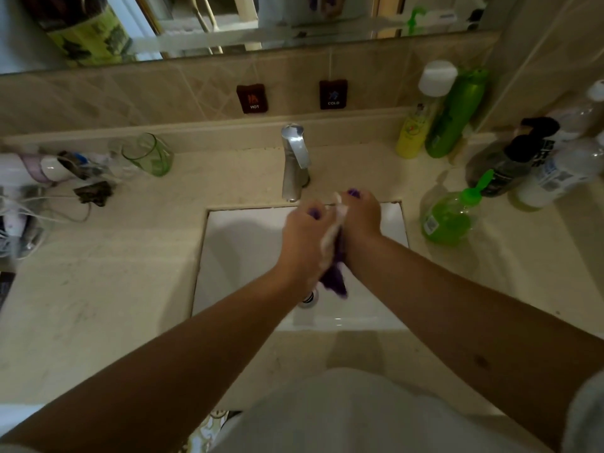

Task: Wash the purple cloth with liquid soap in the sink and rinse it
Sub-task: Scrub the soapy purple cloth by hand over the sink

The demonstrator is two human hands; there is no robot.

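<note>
the soft, wrinkled purple cloth (335,277) was pressed between the left hand (304,240) and right hand (361,220) over the white rectangular ceramic sink (242,243), both grips closed on it. white lather suggested soaping was done and scrubbing underway; rinsing remained. the brushed-metal tap (295,158) showed no stream.

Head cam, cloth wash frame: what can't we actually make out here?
- Purple cloth: mostly hidden between left hand and right hand.
- Tap flow: not discernible; outlet behind the hands.
- Drain: partly covered by left wrist.
- Right-side bottle labels: blurred.
</note>
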